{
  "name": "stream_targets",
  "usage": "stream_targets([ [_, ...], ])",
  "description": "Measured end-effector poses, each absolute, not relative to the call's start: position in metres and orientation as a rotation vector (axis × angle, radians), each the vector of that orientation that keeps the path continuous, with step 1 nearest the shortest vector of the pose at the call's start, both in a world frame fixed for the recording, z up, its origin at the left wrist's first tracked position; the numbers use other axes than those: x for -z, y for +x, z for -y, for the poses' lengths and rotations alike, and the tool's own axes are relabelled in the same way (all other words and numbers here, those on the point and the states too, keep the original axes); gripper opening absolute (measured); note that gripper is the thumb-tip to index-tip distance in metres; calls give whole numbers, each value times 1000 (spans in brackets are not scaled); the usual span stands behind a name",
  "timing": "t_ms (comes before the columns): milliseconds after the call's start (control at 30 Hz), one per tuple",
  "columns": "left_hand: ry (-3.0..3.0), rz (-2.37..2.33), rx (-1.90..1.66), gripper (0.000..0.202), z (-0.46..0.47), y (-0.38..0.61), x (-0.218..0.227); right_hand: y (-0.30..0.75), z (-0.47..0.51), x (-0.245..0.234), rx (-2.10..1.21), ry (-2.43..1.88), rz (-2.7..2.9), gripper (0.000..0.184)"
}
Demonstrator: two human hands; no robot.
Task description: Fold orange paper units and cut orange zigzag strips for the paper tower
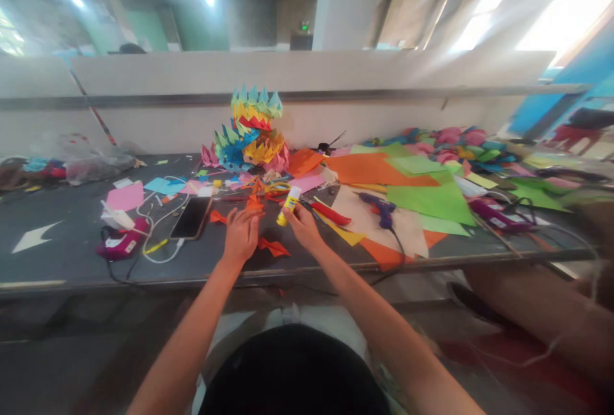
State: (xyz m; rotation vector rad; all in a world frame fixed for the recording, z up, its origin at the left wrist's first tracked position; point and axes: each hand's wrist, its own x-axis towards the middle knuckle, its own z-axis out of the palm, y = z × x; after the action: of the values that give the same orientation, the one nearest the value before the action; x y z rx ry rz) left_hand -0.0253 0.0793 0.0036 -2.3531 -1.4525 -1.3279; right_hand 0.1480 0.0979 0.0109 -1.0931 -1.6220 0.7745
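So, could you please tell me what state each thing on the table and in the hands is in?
Glue stick: tilted, gripped by the right hand; white end up.
Left hand: at orange paper; grip unclear.
Phone: lying face up, screen dark, white cable plugged in.
Glue gun: lying down, cord attached; power unclear.
Folded-paper stack: standing.
Green sheets: spread out, overlapping.

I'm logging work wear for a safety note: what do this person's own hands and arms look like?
The left hand and right hand are ungloved. The left forearm and right forearm show no sleeve, watch or bracelet. Rings would be too small to make out.
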Motion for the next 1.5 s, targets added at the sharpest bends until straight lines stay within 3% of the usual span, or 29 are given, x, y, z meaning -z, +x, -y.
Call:
stream_targets([
  [133,-2618,1254,1362,39,-78,-23,-9,153,-55,-16,-1325,-774,1550,51],
  [267,-2796,1110,1620,53,-66,-16,-22,149,-37,-15,-1471,-712,1491,50],
  [467,-3052,1550,2019,39,-50,3,-25,151,-40,-15,-1257,-803,1703,56],
  [567,-2939,1615,2217,36,-51,7,-21,178,-54,-18,-806,-1037,1960,44],
  [700,-2834,1739,1793,32,-52,11,-22,228,-80,-22,11,-1554,1860,29],
  [800,-2808,1710,1348,31,-55,22,-25,249,-94,-23,210,-1821,1999,30],
  [1133,-2721,1618,946,23,-80,11,-17,247,-89,-17,166,-1823,2061,40],
  [1300,-2785,1705,1010,31,-68,7,-13,253,-72,-13,-91,-1777,1910,37],
  [1500,-2774,1579,1189,21,-51,23,-3,263,-44,-12,-399,-1622,1812,36],
])
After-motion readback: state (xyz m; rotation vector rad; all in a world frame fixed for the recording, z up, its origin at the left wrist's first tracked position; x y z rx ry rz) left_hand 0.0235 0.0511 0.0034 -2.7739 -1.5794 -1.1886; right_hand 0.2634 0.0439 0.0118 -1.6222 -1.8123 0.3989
